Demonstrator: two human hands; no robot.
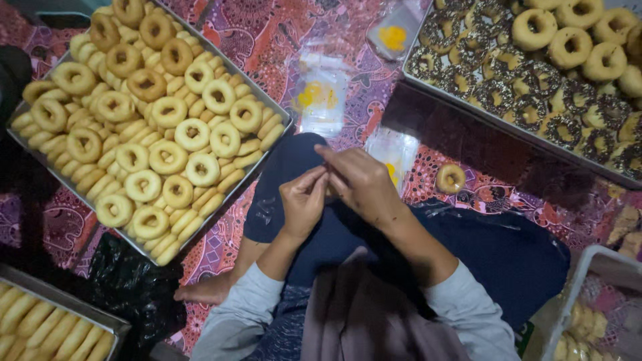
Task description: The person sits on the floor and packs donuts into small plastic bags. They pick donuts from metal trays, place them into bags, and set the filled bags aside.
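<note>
My left hand (303,199) and my right hand (361,182) meet over my knee, fingers pinched together on something small between them; it looks like a clear plastic wrapper, but the fingers hide it. A single plain doughnut (451,178) lies on the patterned cloth (267,40) just right of my right hand. Clear plastic bags with yellow marks (321,97) lie on the cloth ahead of my hands.
A metal tray (264,164) piled with plain doughnuts sits to the left. A tray of sprinkle-topped and plain doughnuts (515,130) sits at the upper right. Another tray (67,302) is at the lower left, a white crate (568,294) at the lower right.
</note>
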